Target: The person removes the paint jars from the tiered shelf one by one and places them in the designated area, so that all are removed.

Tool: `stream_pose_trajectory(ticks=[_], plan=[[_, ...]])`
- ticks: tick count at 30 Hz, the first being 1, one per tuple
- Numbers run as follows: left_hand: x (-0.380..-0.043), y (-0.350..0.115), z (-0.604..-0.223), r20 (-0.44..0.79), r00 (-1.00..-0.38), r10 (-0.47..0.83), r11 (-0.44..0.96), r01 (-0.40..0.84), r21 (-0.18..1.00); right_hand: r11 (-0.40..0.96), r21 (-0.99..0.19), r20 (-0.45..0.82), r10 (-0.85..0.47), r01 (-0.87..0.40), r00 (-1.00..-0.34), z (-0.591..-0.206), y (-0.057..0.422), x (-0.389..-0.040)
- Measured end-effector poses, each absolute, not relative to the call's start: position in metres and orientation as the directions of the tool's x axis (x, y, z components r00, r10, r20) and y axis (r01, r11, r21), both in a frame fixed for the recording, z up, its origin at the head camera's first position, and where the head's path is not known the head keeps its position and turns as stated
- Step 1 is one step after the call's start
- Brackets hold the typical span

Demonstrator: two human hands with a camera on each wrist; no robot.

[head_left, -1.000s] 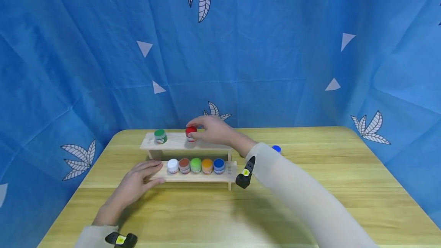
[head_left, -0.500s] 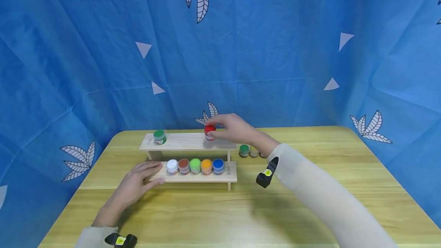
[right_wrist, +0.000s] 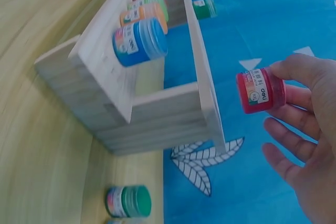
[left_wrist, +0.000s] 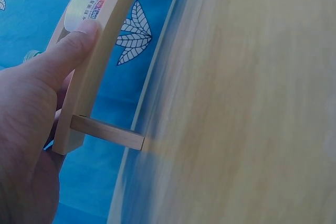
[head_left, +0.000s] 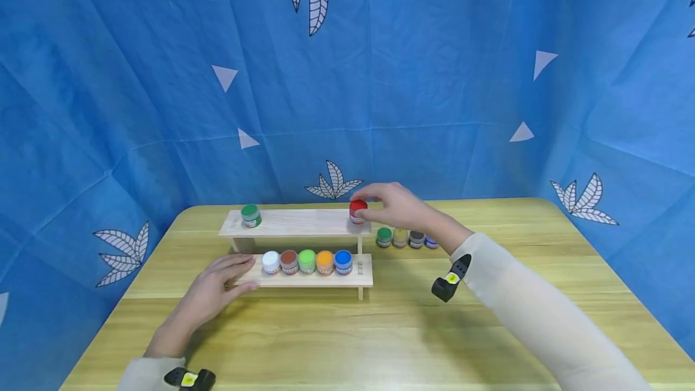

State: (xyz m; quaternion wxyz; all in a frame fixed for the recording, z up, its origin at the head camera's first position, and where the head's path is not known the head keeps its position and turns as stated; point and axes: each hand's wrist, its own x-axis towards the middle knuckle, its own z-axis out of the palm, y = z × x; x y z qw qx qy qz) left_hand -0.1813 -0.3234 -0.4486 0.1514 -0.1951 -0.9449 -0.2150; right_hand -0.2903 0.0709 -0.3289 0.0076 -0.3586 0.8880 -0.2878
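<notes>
In the head view, a two-step wooden rack [head_left: 304, 282] stands on the table. My left hand [head_left: 216, 288] grips the left end of its lower step, thumb along the front edge beside the white paint jar [head_left: 271, 262]. Between thumb and fingers, my right hand [head_left: 395, 207] pinches a red-lidded paint jar [right_wrist: 256, 91] at the right end of the upper step. The right wrist view shows a gap between this jar and the board. A green paint jar [head_left: 251, 215] stands at the upper step's left. Brown, light green, orange and blue jars [head_left: 343, 262] continue the lower row.
On the table right of the rack stands a row of jars: green [head_left: 383, 236], yellow [head_left: 400, 238], dark [head_left: 416, 239] and blue [head_left: 431, 242], the last partly behind the right forearm. A blue patterned curtain [head_left: 434, 77] hangs behind the wooden table [head_left: 326, 343].
My right hand has carried the red paint jar rightward, from the middle of the upper step to its right end. The jars on the table have come into view. My left hand stays put.
</notes>
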Motion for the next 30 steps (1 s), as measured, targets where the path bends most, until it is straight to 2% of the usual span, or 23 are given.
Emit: stream_pose_trajectory(ticks=[18, 30], plan=[[-0.181, -0.324, -0.448, 0.377, -0.874, 0.308, 0.834, 0.439, 0.334, 0.625, -0.532, 0.175, -0.58, -0.572, -0.796, -0.342, 0.128, -0.287], [-0.182, -0.325, -0.449, 0.402, -0.858, 0.321, 0.828, 0.46, 0.321, 0.674, -0.542, 0.117, -0.532, -0.503, -0.839, -0.354, 0.169, -0.291]])
